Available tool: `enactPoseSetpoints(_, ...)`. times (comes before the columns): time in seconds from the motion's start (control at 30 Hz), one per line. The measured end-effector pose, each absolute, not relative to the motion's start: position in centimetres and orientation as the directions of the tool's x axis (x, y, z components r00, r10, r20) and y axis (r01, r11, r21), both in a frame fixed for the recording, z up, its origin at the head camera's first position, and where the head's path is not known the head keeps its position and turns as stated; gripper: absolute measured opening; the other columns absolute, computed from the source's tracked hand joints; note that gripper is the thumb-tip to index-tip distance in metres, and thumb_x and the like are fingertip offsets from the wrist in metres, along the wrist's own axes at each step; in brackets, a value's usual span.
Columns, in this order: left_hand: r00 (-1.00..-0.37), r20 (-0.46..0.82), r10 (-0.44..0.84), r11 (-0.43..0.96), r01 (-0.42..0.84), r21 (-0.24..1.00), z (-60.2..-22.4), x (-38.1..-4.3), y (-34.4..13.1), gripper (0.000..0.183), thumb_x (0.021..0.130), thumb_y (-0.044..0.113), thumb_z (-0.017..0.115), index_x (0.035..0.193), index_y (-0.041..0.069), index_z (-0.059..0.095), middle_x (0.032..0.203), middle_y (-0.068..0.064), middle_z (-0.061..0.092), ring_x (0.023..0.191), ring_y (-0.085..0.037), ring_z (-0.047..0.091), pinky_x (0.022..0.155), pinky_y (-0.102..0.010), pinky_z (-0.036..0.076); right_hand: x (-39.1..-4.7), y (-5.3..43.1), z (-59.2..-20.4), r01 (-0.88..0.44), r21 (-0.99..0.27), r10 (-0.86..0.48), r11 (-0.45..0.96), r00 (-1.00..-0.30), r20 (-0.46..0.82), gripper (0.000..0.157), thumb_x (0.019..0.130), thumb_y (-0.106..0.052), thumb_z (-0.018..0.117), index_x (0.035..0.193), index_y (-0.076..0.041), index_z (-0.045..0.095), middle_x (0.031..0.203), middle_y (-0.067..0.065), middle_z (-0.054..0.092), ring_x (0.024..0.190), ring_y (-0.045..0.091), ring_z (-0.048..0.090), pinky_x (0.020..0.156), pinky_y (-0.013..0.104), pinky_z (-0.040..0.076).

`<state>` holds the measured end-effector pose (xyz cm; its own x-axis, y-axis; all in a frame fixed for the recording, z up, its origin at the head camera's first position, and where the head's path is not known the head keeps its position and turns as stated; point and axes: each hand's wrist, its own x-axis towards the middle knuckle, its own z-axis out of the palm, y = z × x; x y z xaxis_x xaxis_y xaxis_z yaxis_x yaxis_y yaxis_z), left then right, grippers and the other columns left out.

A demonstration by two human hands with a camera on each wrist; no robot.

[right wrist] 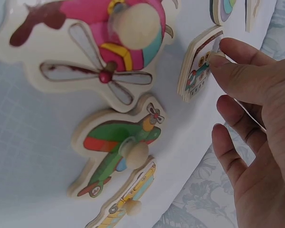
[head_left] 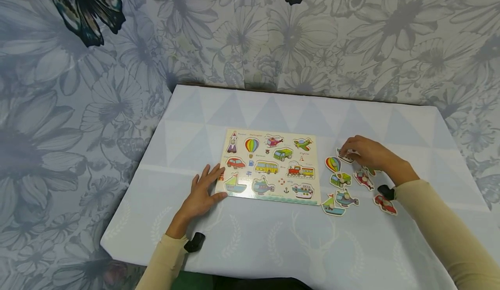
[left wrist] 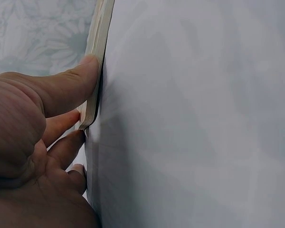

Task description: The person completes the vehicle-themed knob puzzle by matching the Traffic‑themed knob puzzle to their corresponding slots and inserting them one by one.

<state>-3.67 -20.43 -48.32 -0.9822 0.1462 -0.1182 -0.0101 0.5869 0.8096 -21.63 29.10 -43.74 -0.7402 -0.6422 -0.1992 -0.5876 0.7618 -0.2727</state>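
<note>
My left hand [head_left: 202, 193] rests at the left edge of a wooden picture puzzle board [head_left: 250, 203], its fingers spread. In the left wrist view the thumb [left wrist: 78, 85] lies against the board's side edge [left wrist: 97, 90]. My right hand [head_left: 363, 153] is to the right of the board, above loose puzzle pieces. In the right wrist view its thumb and index finger pinch the small knob of a puzzle piece [right wrist: 192, 78], whose picture is partly hidden. Close by lie a pink helicopter piece [right wrist: 80, 42], a green plane piece [right wrist: 109, 154] and a yellow vehicle piece [right wrist: 116, 213].
Beside the board lie a balloon piece [head_left: 333, 164], a green truck piece [head_left: 340, 180], a sailboat piece [head_left: 333, 207], a blue submarine-like piece [head_left: 347, 199] and a red car piece [head_left: 385, 205]. The white patterned table [head_left: 273, 246] ends at the flowered wall covering [head_left: 242, 42].
</note>
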Motion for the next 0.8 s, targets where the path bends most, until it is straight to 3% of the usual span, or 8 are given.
enactPoseSetpoints(0.8,-0.979,-0.148,0.141,0.6,-0.034,0.799,-48.4,-3.7,-20.4,0.079,0.086,0.009,0.077,0.154,0.007,0.038,0.164,-0.018,0.025,0.154,-0.043,0.0,0.118,-0.065,-0.01,-21.5,28.5,-42.5,-0.59,-0.271,-0.641,0.761,-0.75,-0.165,0.017,0.091,-0.004,0.071,0.105,-0.014,0.073,0.109,0.003,0.067,0.106,0.026,0.061,0.09,0.049,0.054)
